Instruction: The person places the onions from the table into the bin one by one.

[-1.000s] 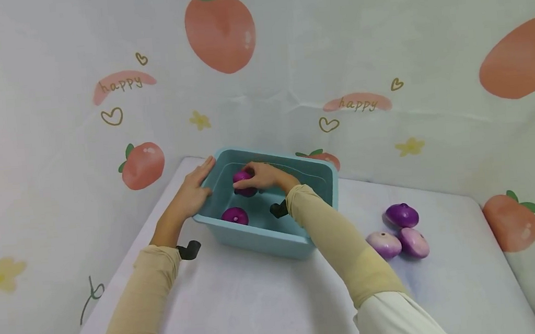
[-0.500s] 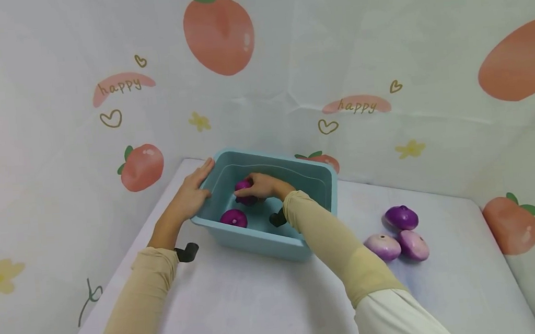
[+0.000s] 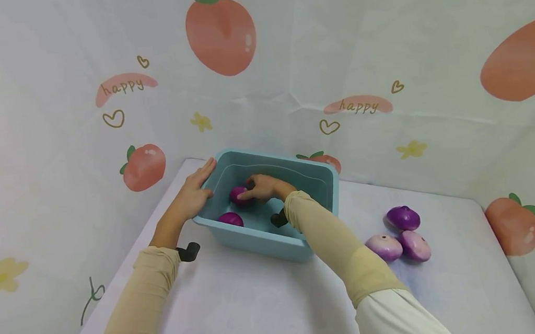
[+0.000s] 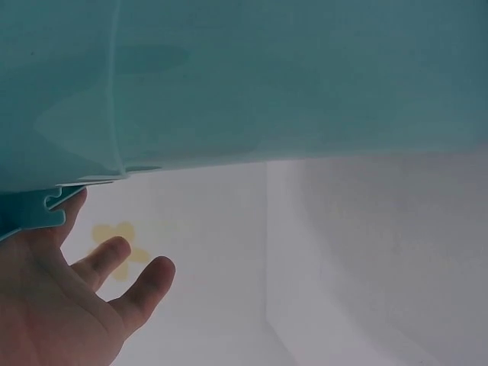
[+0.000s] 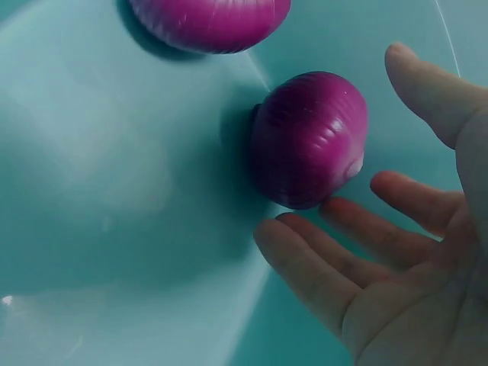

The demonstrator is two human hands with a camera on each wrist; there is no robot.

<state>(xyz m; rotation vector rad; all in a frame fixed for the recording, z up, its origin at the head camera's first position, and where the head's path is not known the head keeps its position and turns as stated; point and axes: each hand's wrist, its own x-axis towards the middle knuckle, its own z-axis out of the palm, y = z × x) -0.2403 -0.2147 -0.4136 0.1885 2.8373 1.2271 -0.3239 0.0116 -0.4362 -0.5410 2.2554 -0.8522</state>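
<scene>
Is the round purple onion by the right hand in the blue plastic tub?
In: the head and right wrist views show the round purple onion surrounded by the blue plastic tub.

Five onions (two plus three), one bin.

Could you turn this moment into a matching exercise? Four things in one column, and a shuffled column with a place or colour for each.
Things:
1. Bin
2. Left hand
3. Right hand
4. Dark purple onion outside the bin

Places and colours:
A. Inside the bin, next to a magenta onion
B. On the table, near two paler onions
C. Light blue
D. At the bin's left rim

Right pairs: 1-C, 2-D, 3-A, 4-B
</scene>
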